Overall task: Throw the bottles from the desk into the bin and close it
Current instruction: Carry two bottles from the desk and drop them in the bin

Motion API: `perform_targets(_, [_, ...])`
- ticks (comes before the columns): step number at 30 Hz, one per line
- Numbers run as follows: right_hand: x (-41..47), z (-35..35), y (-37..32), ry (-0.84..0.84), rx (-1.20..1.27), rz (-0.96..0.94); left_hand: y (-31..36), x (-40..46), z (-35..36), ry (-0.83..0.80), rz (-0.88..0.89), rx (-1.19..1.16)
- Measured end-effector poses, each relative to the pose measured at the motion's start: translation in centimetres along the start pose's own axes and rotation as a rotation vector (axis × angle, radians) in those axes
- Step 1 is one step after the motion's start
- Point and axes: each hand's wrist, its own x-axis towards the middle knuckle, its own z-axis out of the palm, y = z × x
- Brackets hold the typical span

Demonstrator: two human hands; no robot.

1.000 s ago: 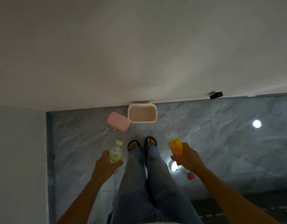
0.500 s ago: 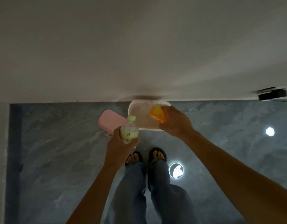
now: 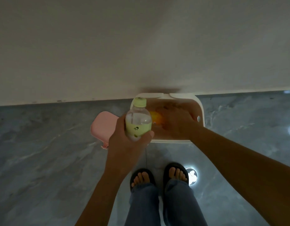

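Observation:
A white open bin (image 3: 200, 110) stands on the floor against the wall. My right hand (image 3: 175, 123) reaches down inside it, closed around an orange bottle (image 3: 155, 119) that is partly hidden by the hand. A clear bottle with a pale green label and cap (image 3: 137, 121) is upright in my left hand (image 3: 128, 141), just over the bin's left front edge. The bin's pink lid (image 3: 102, 126) lies on the floor to the bin's left, partly behind my left hand.
A pale wall (image 3: 141, 46) rises right behind the bin. Grey marble floor (image 3: 43, 160) spreads to both sides. My feet in black sandals (image 3: 159, 176) stand just before the bin. Bright light reflections (image 3: 191, 175) shine on the floor at right.
I have bent closer to the bin. My right hand has lowered the orange bottle deeper into it. The left hand with the green bottle has moved up to the bin's edge.

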Motion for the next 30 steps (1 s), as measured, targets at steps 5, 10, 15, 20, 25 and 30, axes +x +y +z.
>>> perform_targets(5, [1.2, 1.5, 0.3, -0.040, -0.039, 0.023, 0.6, 1.1, 0.6, -0.017, 0.086, 0.025])
perform_targets(10, [0.6, 1.5, 0.2, -0.106, -0.055, 0.011, 1.4, 1.8, 1.3, -0.070, 0.114, 0.096])
perform_targets(15, [-2.6, -0.4, 0.6, -0.038, 0.107, 0.026, 1.9, 3.1, 2.1, -0.165, 0.169, 0.255])
perform_targets(20, [-7.6, -2.3, 1.1, 0.101, 0.111, -0.002, 1.8, 5.5, 3.2, -0.271, 0.285, 0.436])
perform_targets(25, [-12.0, 0.3, 1.1, 0.391, 0.144, 0.069, 0.4, 8.0, 5.8, -0.342, 0.303, 0.714])
perform_targets(30, [-12.3, 3.3, 0.1, 0.456, 0.317, 0.295, -1.6, 10.3, 8.8, -0.496, 0.272, 0.881])
